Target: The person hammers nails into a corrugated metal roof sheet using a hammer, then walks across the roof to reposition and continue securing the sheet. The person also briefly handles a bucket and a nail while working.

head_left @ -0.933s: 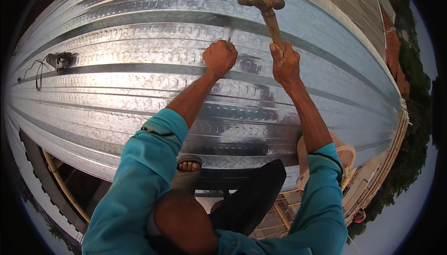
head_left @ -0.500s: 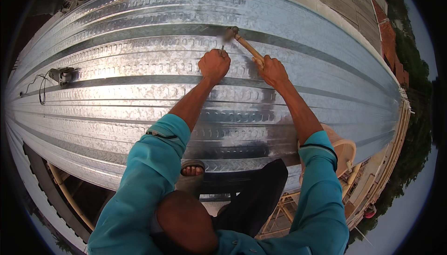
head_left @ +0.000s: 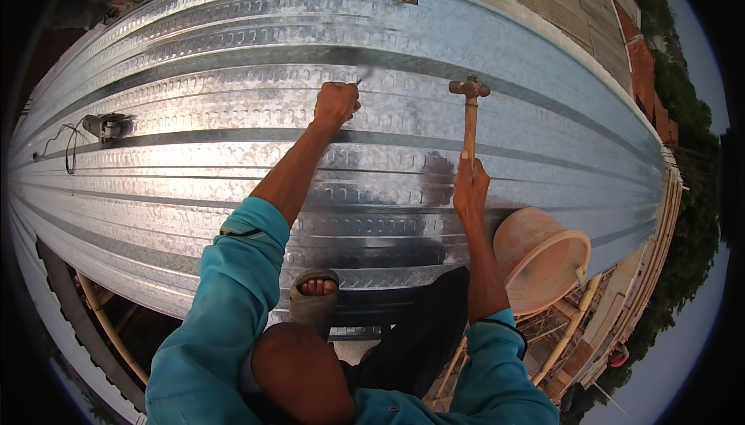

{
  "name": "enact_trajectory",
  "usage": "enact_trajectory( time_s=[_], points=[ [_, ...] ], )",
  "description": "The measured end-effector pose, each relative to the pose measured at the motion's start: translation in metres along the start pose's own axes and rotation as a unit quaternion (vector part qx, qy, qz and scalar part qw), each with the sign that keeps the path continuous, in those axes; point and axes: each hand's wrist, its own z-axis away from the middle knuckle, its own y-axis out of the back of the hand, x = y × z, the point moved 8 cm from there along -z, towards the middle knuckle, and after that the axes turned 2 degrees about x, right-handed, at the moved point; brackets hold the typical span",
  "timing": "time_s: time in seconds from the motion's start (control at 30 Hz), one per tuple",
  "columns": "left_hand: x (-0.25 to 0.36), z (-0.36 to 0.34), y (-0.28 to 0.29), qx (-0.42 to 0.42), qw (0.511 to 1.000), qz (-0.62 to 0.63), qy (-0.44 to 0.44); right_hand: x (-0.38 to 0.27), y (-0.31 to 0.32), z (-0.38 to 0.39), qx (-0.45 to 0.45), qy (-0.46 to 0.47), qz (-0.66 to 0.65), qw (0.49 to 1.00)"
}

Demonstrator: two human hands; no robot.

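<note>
Hammer [head_left: 470,111] gripped low on its handle [head_left: 469,134] in the right hand [head_left: 470,184], presumably for leverage, and clenched a thin tool [head_left: 359,81] in the left hand [head_left: 337,104], seemingly for steadiness.

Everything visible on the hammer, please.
The brown, wooden-handled hammer has a worn-looking, dull brown metal-looking head set crosswise, with an end jutting out to either side. The straight, light-brown wooden handle runs down into the person's bare right hand, which grips its lower part and hides its end. The head points away from the person, seen against ribbed silvery metal sheeting; contact between them can't be judged.
</note>
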Motion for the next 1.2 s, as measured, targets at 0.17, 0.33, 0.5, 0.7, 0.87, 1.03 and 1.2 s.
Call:
enact_trajectory(
  time_s=[0.17,0.33,0.5,0.7,0.87,1.03,1.2],
  points=[
    [0.032,0.028,-0.012,0.143,0.943,-0.261,-0.149,-0.038,-0.012,-0.026,-0.021,0.180,0.095,0.979],
    [0.039,0.033,-0.009,0.159,0.936,-0.273,-0.155,-0.067,-0.032,-0.056,-0.034,0.306,0.116,0.944],
    [0.036,0.032,-0.008,0.152,0.938,-0.278,-0.141,-0.076,-0.045,-0.084,-0.064,0.339,0.130,0.930],
    [0.035,0.030,-0.008,0.165,0.939,-0.277,-0.121,-0.078,-0.083,-0.100,-0.149,0.370,0.252,0.882],
    [0.036,0.031,-0.007,0.168,0.939,-0.278,-0.117,-0.094,-0.087,-0.087,-0.115,0.437,0.133,0.882],
    [0.044,0.031,-0.006,0.177,0.935,-0.277,-0.130,-0.091,-0.100,-0.096,-0.132,0.401,0.356,0.834],
    [0.036,0.036,-0.008,0.171,0.940,-0.270,-0.118,-0.115,-0.087,-0.082,-0.122,0.440,0.128,0.880]
  ],
)
